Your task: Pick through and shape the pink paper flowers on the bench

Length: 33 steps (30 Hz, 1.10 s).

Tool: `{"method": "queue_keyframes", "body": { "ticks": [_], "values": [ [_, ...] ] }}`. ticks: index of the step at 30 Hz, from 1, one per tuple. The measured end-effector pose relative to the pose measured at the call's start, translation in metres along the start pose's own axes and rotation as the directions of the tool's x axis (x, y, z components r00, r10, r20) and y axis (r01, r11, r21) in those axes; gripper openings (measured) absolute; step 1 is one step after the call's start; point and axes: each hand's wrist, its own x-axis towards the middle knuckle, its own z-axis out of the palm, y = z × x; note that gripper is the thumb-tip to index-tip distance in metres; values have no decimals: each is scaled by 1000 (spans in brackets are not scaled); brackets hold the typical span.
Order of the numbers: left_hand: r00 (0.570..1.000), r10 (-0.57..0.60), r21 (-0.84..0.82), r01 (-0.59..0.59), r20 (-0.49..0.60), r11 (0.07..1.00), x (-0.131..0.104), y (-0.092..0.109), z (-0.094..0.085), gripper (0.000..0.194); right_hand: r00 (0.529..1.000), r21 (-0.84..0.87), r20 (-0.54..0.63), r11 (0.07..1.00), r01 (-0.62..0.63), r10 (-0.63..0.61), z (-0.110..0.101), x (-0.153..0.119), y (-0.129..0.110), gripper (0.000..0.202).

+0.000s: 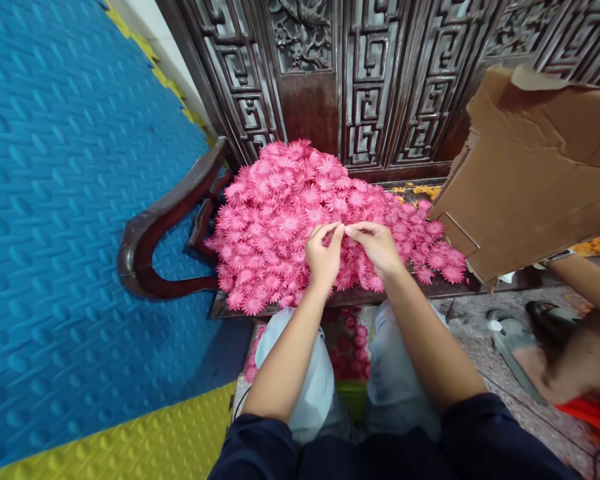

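Note:
A large heap of pink artificial flower heads (275,220) lies on a dark wooden bench (430,292) in front of me. Over the heap's right part, my left hand (324,253) and my right hand (377,247) meet at the fingertips. Thumb and forefinger of each are pinched together. Whatever is between them is too small to make out. Pink petals lie just behind and below both hands.
A curved wooden armrest (145,260) bounds the bench at left. At right stands a cardboard box (535,160), with another person's arm (587,277) beside it. Orange petals (425,191) lie behind. More pink flowers (361,343) are on the floor between my knees.

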Motion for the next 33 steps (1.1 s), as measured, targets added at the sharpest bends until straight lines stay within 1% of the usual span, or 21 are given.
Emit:
{"method": "queue_keyframes", "body": {
  "ticks": [2,4,7,10,13,15,17,21,24,26,28,30,33],
  "values": [
    [992,-123,-136,126,31,983,3,-4,1,14,1000,8,26,1000,-15,15,-3,2,0,14],
    [977,-208,-223,213,46,951,6,-9,2,15,998,-3,52,1000,-22,22,-5,3,1,15],
    [966,-258,-253,255,19,933,6,-11,3,15,997,-28,72,999,-22,24,-6,5,3,16],
    [973,-231,-194,222,-22,955,3,-9,3,12,997,-52,76,999,-4,8,-6,5,3,17],
    [988,-143,-89,137,-65,987,-1,-4,4,11,997,-79,74,996,40,-34,-4,3,2,16],
    [992,-99,-28,97,-79,995,-3,-3,5,13,995,-130,71,988,78,-69,-3,2,0,15],
    [993,-89,-5,89,-74,996,-4,-3,5,14,992,-204,66,971,122,-110,-2,1,-2,15],
    [995,-91,-56,88,-47,995,-3,-1,4,15,980,-277,82,940,198,-182,-5,3,-6,15],
    [989,-146,-142,141,-21,980,-2,-1,5,13,969,-301,150,924,235,-198,-14,6,-10,17],
    [983,-186,-180,185,10,966,-1,-2,7,12,953,-340,213,898,280,-217,-20,7,-13,18],
    [980,-196,-183,198,31,963,-2,-3,8,10,929,-384,272,856,345,-252,-25,9,-16,17],
    [984,-178,-162,180,23,970,-2,-3,9,9,908,-407,307,823,396,-285,-26,9,-17,16],
    [988,-153,-128,149,-20,980,-3,-2,8,8,899,-412,305,808,421,-313,-23,9,-16,17]
  ]
}}
